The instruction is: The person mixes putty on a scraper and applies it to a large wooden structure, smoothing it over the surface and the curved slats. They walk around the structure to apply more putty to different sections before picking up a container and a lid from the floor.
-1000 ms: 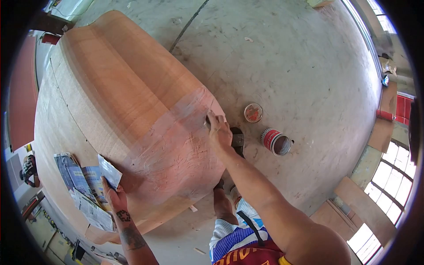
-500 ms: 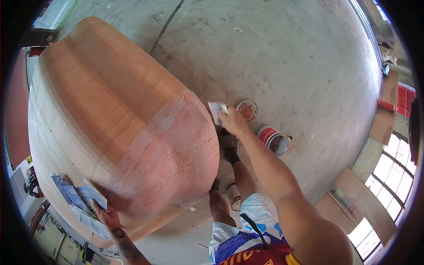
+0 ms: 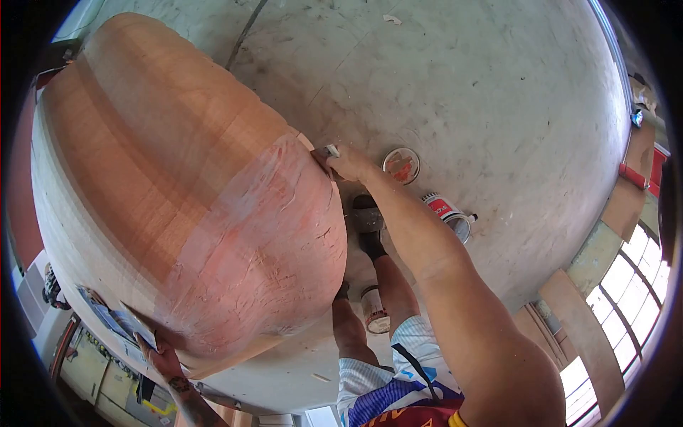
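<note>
A large curved wooden form (image 3: 153, 128) fills the left side, its near end coated in pinkish filler (image 3: 260, 245) with ridges and streaks. At the edge of that coating, my right hand (image 3: 348, 164) is closed round a filler spreader (image 3: 324, 154), whose blade meets the form's right rim. My left hand (image 3: 162, 358) is at the lower left, gripping a flat plate (image 3: 140, 326). Folded printed sheets (image 3: 107, 313) lie against the form just beyond that hand, overlapping the plate in this view.
On the concrete floor stand a round lid (image 3: 401, 166) with reddish residue, a red-and-white can (image 3: 448, 213) and another can (image 3: 375, 311) beside my legs. Boards (image 3: 580, 313) lean by the windows at right. A person (image 3: 53, 287) is at the far left.
My right hand has moved left, bringing the spreader from above the floor to the form's edge. The left hand keeps its hold as the view shifts slightly.
</note>
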